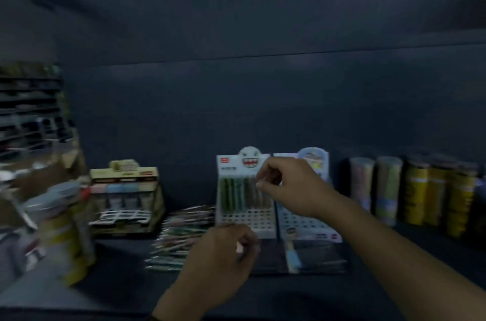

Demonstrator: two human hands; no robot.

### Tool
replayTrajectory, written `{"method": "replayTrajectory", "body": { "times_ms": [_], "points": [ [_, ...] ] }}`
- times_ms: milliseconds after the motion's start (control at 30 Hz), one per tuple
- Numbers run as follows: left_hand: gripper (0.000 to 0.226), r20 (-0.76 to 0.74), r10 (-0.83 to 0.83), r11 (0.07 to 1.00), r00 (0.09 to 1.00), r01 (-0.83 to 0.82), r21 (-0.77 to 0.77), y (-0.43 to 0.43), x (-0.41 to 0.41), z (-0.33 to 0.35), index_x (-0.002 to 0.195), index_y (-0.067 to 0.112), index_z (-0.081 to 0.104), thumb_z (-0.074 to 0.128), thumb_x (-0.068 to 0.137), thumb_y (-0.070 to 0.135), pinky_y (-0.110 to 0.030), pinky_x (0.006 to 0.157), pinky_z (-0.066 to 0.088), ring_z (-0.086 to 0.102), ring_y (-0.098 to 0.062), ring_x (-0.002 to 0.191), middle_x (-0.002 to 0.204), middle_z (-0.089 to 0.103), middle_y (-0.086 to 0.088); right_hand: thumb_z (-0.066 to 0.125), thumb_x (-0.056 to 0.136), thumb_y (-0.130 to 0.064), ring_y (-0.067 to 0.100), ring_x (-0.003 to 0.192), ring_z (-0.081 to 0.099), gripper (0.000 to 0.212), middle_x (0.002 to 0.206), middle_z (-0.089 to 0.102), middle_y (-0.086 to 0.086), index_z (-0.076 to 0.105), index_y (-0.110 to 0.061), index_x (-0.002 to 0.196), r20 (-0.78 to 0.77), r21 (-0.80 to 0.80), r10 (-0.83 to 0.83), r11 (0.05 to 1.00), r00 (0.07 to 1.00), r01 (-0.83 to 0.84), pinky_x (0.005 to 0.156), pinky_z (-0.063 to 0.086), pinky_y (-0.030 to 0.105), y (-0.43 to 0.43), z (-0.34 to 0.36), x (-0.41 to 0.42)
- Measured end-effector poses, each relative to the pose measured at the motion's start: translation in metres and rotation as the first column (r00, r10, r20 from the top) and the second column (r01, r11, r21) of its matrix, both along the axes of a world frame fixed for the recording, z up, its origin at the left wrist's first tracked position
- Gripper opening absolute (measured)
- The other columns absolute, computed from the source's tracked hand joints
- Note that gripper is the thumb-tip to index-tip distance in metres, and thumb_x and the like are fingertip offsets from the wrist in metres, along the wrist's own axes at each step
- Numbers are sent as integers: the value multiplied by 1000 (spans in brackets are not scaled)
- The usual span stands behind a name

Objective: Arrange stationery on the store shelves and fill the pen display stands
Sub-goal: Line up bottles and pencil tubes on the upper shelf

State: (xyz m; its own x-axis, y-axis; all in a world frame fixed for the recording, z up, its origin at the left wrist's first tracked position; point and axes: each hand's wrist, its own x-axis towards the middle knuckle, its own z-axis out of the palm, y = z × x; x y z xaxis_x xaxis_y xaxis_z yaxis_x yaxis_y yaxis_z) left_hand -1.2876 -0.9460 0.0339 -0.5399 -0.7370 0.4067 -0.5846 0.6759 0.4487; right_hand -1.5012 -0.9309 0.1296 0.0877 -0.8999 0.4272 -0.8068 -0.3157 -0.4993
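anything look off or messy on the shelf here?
Yes: a heap of loose pens lies fanned out on the shelf left of the white pen stand, none slotted. The stand's front holes are empty; only the back holds pens. The right hand pinches a pen there. Blur hides any damage.

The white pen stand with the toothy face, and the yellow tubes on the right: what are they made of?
The pen stand looks like matt printed cardboard: flat folded panels, a cut-out face tab on top and a grid of punched holes. Thin plastic is possible. The yellow tubes show printed wraps and a slight sheen, so plastic or tin; the blur leaves it open.
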Motion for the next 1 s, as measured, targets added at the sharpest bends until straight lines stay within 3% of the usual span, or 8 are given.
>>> {"method": "replayTrajectory", "body": {
  "times_ms": [200, 367, 567, 800, 933, 1000],
  "points": [
    [14, 24, 261, 965, 965, -259, -46, -11, 133, -10, 106, 49, 66, 61, 93, 53, -24, 75, 57, 64, 5, 90, 100, 66, 30, 72, 98, -35, 9, 85, 66, 7, 93, 69, -8, 68, -29, 101, 42, 72, 160, 984, 986, -163, 79, 58, 35, -43, -11, 124],
    [16, 39, 394, 916, 918, -390, -93, -22, 208, -14, 96, 41, 64, 54, 89, 52, -33, 69, 55, 60, -1, 79, 88, 63, 19, 70, 100, -34, 14, 88, 65, 9, 99, 66, -4, 66, -28, 106, 73, 156, 252, 953, 965, -260, 75, 55, 32, -80, -22, 214],
    [24, -16, 479, 873, 878, -478, -96, -31, 257, -15, 105, 43, 63, 56, 85, 55, -33, 69, 57, 63, -5, 81, 91, 65, 21, 71, 96, -28, 18, 94, 64, 28, 103, 64, -3, 62, -30, 123, 68, 151, 297, 941, 952, -304, 83, 57, 36, -118, -20, 291],
    [18, -54, 491, 866, 869, -494, -73, -44, 274, -16, 106, 46, 62, 65, 90, 52, -29, 75, 58, 62, -1, 88, 100, 65, 26, 67, 95, -23, 20, 111, 58, 73, 144, 43, -2, 34, -57, 151, -41, 142, 335, 934, 941, -327, 100, 54, 46, -149, -24, 339],
    [16, -70, 481, 872, 874, -485, -68, -47, 276, -17, 105, 45, 63, 67, 90, 51, -26, 74, 57, 61, -3, 89, 99, 63, 26, 64, 97, -19, 23, 121, 54, 73, 145, 43, -2, 34, -58, 150, -182, 173, 337, 936, 924, -308, 98, 54, 46, -155, -25, 344],
    [15, -80, 473, 876, 877, -478, -65, -49, 277, -17, 105, 44, 65, 68, 91, 49, -22, 72, 55, 61, -4, 88, 97, 62, 27, 66, 96, -20, 24, 126, 53, 66, 147, 46, -2, 40, -53, 147, -175, 162, 337, 937, 925, -310, 98, 53, 45, -157, -27, 344]
  ]
}}
